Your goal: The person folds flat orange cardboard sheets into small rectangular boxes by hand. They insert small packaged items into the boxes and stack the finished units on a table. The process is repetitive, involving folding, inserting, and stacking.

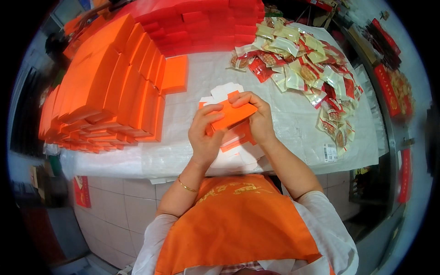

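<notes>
Orange box blank (231, 117) at centre, over tabletop (293, 119), both hands pinching it: left (205, 133) at 7, right (256, 117) at 3, fingers closed. Risk: crooked crease or torn flap from uneven pressure. Folded boxes (105, 91) at 9, snack packets (302, 64) at 1.

I saw carton (231, 117) held over table (293, 137) between left hand (205, 135) and right hand (257, 120) | box stack (105, 87) lay left of them | packets (302, 64) lay right and behind | box rows (201, 25) lay farthest back.
</notes>
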Action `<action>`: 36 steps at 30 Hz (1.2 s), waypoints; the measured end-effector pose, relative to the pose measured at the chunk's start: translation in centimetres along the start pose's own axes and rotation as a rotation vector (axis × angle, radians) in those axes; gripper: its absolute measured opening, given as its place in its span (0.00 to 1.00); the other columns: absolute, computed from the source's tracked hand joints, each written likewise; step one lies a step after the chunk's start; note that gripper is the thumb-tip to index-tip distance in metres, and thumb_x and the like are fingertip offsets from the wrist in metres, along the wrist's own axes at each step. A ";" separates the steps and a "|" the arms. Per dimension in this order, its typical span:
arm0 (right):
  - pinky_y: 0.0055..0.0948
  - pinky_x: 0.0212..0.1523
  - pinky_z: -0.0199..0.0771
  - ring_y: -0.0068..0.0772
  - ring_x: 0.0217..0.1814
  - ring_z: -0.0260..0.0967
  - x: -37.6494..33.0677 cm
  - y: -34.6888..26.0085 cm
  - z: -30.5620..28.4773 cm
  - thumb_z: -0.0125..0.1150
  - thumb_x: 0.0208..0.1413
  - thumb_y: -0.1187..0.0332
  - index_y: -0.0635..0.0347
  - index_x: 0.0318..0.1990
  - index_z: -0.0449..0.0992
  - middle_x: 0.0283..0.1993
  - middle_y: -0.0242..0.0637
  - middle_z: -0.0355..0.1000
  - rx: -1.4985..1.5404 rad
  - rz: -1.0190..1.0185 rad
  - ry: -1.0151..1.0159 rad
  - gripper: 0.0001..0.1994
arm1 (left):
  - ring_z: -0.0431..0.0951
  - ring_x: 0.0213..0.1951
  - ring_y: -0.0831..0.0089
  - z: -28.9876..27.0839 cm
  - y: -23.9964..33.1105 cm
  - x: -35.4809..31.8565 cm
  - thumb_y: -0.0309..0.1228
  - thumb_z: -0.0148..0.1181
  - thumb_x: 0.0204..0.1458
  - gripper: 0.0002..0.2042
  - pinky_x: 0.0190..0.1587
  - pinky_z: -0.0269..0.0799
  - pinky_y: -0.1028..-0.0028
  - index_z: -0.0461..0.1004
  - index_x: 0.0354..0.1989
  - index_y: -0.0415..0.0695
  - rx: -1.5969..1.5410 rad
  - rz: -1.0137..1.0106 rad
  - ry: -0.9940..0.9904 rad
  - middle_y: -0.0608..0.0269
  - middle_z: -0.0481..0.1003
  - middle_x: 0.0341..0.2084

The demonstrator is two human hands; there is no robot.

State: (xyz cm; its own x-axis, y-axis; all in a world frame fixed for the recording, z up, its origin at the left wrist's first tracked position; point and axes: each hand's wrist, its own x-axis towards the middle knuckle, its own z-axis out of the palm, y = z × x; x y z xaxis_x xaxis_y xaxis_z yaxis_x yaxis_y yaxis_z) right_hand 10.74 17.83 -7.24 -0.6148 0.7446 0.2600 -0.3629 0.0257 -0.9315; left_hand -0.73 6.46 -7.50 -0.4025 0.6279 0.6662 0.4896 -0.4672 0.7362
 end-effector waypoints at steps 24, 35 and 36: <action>0.42 0.57 0.68 0.50 0.56 0.67 1.3 -2.9 -2.8 0.60 0.52 0.56 0.64 0.52 0.72 0.54 0.47 0.69 -0.923 -0.738 -0.465 0.24 | 0.71 0.53 0.56 -2.2 0.9 1.0 0.22 0.64 0.40 0.20 0.54 0.68 0.64 0.75 0.47 0.40 0.395 0.280 -0.255 0.54 0.73 0.49; 0.38 0.51 0.71 0.48 0.51 0.71 2.6 -3.9 -3.1 0.58 0.57 0.54 0.63 0.46 0.76 0.49 0.45 0.73 -0.811 -0.603 -0.523 0.21 | 0.74 0.46 0.60 -3.0 1.3 3.0 0.26 0.61 0.46 0.14 0.49 0.69 0.67 0.77 0.43 0.40 0.054 0.047 -0.314 0.55 0.74 0.44; 0.38 0.52 0.71 0.48 0.51 0.71 2.5 -3.9 -3.0 0.58 0.57 0.54 0.63 0.47 0.76 0.49 0.45 0.73 -0.813 -0.606 -0.517 0.20 | 0.74 0.46 0.60 -3.0 1.3 2.9 0.25 0.61 0.46 0.14 0.49 0.69 0.67 0.77 0.43 0.40 0.048 0.046 -0.316 0.55 0.74 0.44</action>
State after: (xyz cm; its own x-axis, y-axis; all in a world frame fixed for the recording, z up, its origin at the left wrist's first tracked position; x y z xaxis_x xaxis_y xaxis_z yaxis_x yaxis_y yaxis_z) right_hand 12.71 21.63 -3.67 -0.7764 0.1027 0.6218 -0.2527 0.8531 -0.4564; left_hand -3.61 5.79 -4.22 -0.1227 0.7726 0.6229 0.5404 -0.4744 0.6949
